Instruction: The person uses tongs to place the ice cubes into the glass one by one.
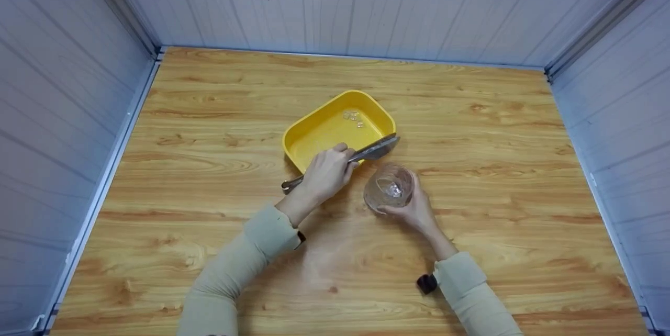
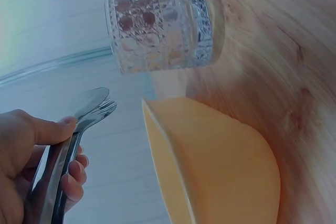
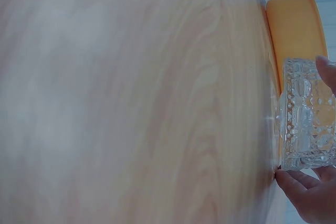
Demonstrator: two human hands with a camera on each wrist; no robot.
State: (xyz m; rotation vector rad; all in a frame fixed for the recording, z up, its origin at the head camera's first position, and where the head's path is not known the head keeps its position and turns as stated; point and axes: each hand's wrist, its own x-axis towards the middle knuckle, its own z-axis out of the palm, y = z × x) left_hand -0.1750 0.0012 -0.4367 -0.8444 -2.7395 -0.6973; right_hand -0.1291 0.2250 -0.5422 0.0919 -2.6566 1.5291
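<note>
My left hand (image 1: 328, 171) grips metal serving tongs (image 1: 374, 149) over the near rim of a yellow tub (image 1: 327, 119). In the left wrist view the tongs (image 2: 97, 109) show one spoon-shaped end and one forked end, close together, with nothing visible between them. Several small clear cubes (image 1: 353, 115) lie in the tub's far right part. Thumb and fingers of my right hand (image 1: 416, 210) hold a cut-glass tumbler (image 1: 372, 197) around its side, to the right of the tub. Its mouth faces up, and something clear and shiny shows inside at the bottom.
The tub and tumbler are on a wood-patterned table (image 1: 209, 116). Pale panelled walls (image 1: 335, 6) enclose its back and both sides. A dark wrist device (image 1: 427, 283) sits by the right sleeve.
</note>
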